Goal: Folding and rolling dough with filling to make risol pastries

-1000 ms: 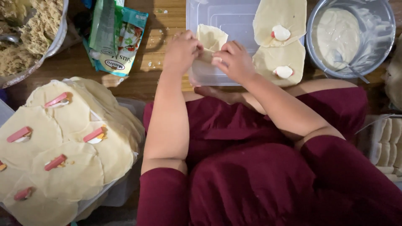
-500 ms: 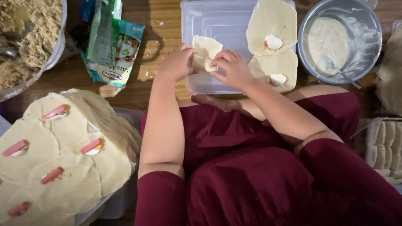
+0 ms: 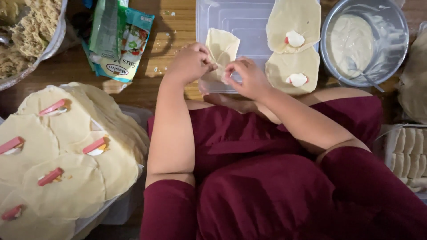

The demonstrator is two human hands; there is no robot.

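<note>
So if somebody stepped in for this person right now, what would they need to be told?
Left hand and right hand: both pinch the half-folded wrapper over the clear plastic lid.
Two wrappers with filling lie open on the lid's right side, not yet folded.
Metal bowl of pale batter sits right of the lid.
Stack of round wrappers topped with pink strips waits at the left.
Folded pieces fill a tray at the far right.
Left: finish this fold, then the open ones.

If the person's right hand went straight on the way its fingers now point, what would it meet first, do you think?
The right hand points left toward the left hand; it would probably meet that hand's fingertips first, over the folded wrapper both are pinching.
</note>
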